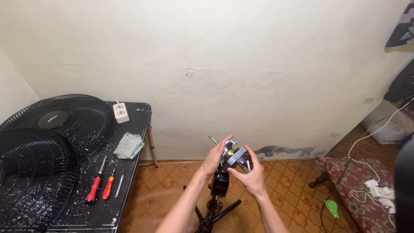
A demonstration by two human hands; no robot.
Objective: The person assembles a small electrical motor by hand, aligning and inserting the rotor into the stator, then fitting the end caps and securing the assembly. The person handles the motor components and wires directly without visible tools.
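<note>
- My left hand (214,158) and right hand (252,174) both gripped the motor (235,156) on its stand (219,185).
- Steadying it squarely seemed wise; screwdrivers (100,185) lay on the counter (129,181).

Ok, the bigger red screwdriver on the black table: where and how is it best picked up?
Probably by the red handle of the screwdriver, coming down from above. It lies flat on the table with its shaft pointing away toward the wall and the thick handle nearest. A smaller orange screwdriver lies close on its right, so the grip should close across the handle's lower end, where the gap looks widest.
</note>
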